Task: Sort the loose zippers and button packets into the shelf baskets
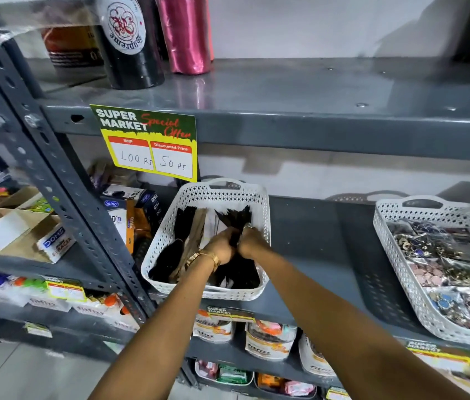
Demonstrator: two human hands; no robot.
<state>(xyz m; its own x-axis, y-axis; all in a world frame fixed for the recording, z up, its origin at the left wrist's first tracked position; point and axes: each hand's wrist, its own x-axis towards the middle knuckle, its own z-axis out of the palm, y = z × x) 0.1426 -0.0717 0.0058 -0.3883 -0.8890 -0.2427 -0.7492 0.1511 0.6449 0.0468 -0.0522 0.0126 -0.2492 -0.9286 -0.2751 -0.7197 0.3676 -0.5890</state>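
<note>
Hands, left hand (222,246) and right hand (252,242), together clutched a black zipper bundle (236,217) over the left basket (256,293).

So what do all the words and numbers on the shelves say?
"SUPER MARKET Special Offer", "MRP 100 Rs", "Discounted Price 50 Rs": yellow and green price card on the grey shelf edge.
"supreme": round label on the black thread cone.
"DOMS ERASER": white box.
"Saino": blue pen box.
"FixFizz", roughly: white tubs, blurred.
Small lower price tags: too blurred to read.
</note>
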